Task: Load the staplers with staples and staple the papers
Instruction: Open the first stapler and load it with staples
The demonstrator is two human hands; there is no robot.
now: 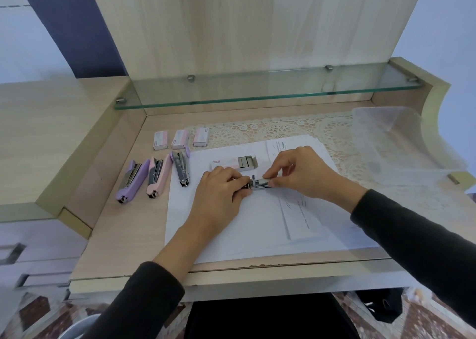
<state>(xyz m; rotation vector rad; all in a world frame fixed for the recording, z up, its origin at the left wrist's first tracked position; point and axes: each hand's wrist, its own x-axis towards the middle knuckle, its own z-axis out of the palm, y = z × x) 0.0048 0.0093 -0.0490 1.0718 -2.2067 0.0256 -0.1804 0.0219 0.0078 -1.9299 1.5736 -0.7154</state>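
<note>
The left hand has its fingers curled round one end of a small stapler. The right hand pinches the other end with its thumb and fingertips. The stapler is right between the two hands, low over the papers. Its shiny metal part shows. I cannot tell if it touches the papers.

The papers lie flat under both hands. They are white, and some sheets near the right hand have print on them.

Just past the hands, an open staple box lies on the papers. Grey staples show at the end nearer the right hand.

To the left of the left hand, three more staplers lie side by side on the desk. The lilac stapler is nearest the hand, at the edge of the papers. Next is the pink stapler, and the purple stapler is farthest away. All three lie open with the metal inside showing.

Past those, three closed small boxes sit in a row.

A lace mat lies beyond the papers. A clear plastic tub sits past the right hand, off to the right. A glass shelf is farther back.
</note>
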